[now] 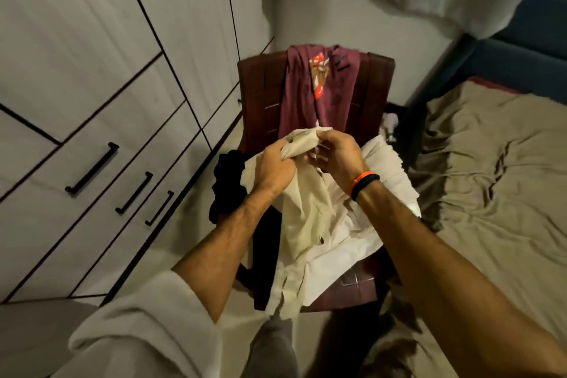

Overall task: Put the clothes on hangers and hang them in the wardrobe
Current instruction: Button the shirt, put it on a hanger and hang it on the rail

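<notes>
Cream garment (pixel 306 212): lifted at centre frame above the dark red chair (pixel 377 77), upper edge bunched between both hands, remainder hanging down over the seat. Left hand (pixel 276 169): fingers curled into a fold of the cloth, gripping it. Right hand (pixel 334 156): thumb and fingertips pinching the same upper edge just beside the left hand. Grip close together at one edge, judged as a search for the collar or shoulder line so that a hanger can go in; garment type not determinable from the crumpled state.

White garment (pixel 386 172): spread on the seat beneath, right of centre. Black garment (pixel 227 187): heaped at the seat's left edge, partly behind the left forearm. Maroon printed shirt (pixel 319 86): draped over the chair back, upper centre, kept flat and apart from the pile. Chair positioned just beside the wardrobe (pixel 92 70), probably for short carrying distance.

Wardrobe: fills the left of the frame, doors closed, interior and rail not visible. Hanger: none seen anywhere in view. Bed (pixel 491 163) at right, cut off by the frame edge. Small items in the gap between chair and bed: too small and dark to identify. Lower part of the cream garment merges with the white one; boundary unclear. Orange and black wristbands (pixel 363 182) on the right wrist.
</notes>
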